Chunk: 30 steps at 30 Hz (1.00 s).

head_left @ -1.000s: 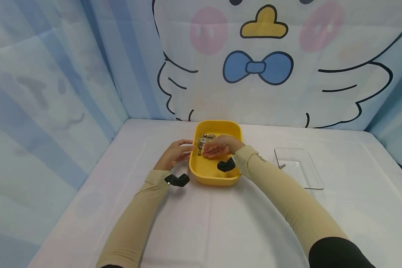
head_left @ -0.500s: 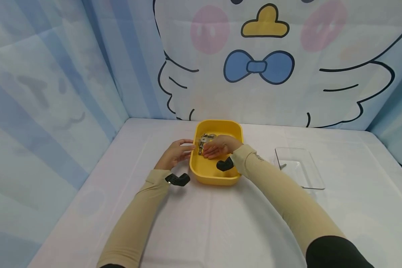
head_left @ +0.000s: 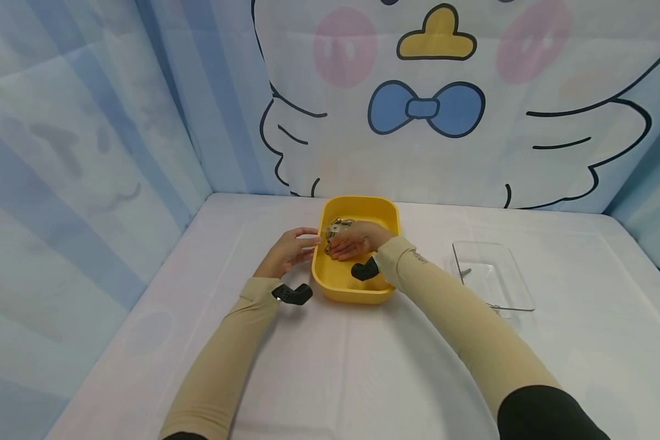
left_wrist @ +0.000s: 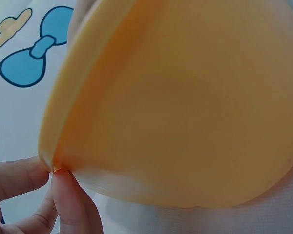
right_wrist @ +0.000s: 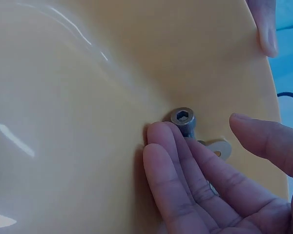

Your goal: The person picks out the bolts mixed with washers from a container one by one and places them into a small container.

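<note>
While a socket-head bolt [right_wrist: 183, 120] is lying among other metal pieces [head_left: 337, 227] in the left part of the yellow tray [head_left: 343, 278], the right hand [head_left: 359, 239] is touching it with straight fingers together, thumb apart. The left hand [head_left: 287, 252] is pinching the tray's rim, and a clear box [head_left: 486, 282] is standing off to the right.

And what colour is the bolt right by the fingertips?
The socket-head bolt is metallic grey; it shows best in the right wrist view.
</note>
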Available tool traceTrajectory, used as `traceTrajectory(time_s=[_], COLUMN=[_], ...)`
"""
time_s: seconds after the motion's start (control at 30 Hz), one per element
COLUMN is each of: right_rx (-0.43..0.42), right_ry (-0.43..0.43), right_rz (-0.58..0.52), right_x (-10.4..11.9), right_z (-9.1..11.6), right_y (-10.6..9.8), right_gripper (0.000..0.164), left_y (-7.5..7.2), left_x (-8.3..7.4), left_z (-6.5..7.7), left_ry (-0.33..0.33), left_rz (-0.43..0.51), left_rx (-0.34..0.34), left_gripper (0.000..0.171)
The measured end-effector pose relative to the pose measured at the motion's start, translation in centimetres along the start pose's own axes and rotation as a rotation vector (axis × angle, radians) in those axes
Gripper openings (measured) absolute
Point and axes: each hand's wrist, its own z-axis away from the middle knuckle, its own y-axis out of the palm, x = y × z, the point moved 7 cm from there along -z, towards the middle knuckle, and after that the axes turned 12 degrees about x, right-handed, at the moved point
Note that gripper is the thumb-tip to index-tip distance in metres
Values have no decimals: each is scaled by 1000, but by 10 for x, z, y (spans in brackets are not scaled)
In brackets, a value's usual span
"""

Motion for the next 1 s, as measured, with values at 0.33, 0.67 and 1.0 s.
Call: traceTrajectory(time_s=[0.33,0.67,1.0], right_rx=[-20,-75,-111], right_ry=[-3,-20,-22], right_rz=[-13,-30,-37], right_x=[0,-1,-1], right_z=[-5,-10,-12], right_y=[3,4,2], right_gripper=[34,32,32], left_y=[1,1,0], left_x=[-2,0,0], left_z=[2,2,1], left_ry=[21,16,21], left_rz=[7,-1,-6], left_rx=[1,4,2], left_gripper=[41,41,43])
